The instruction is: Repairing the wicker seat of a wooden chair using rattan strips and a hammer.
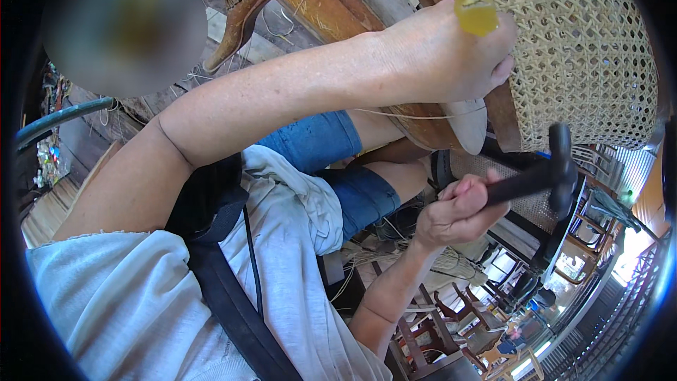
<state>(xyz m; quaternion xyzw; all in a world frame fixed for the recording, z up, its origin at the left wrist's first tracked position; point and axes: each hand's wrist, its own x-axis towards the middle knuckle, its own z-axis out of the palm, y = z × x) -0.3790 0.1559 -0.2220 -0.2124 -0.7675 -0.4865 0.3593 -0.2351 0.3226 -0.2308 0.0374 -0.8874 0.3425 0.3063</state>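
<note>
Tan open-lattice pattern is seen on cane webbing (pixel 578 49), upper right; yellow noted on handle (pixel 476 10), upper centre-right; black on hammer (pixel 539 180), right; blue logged on shorts (pixel 360 201), centre; off-white on shirt (pixel 275 254), lower left

Cane panel (pixel 578 42): rough openwork. Left of it: smooth wooden frame (pixel 328 3) (yellow handle (pixel 478 17) looks plastic). Below it: matt hammer (pixel 525 183).

To my left I see a curved hose (pixel 67 114); to my right, wooden chair frames (pixel 413 344) stand near ribbed sheeting (pixel 612 321).
</note>
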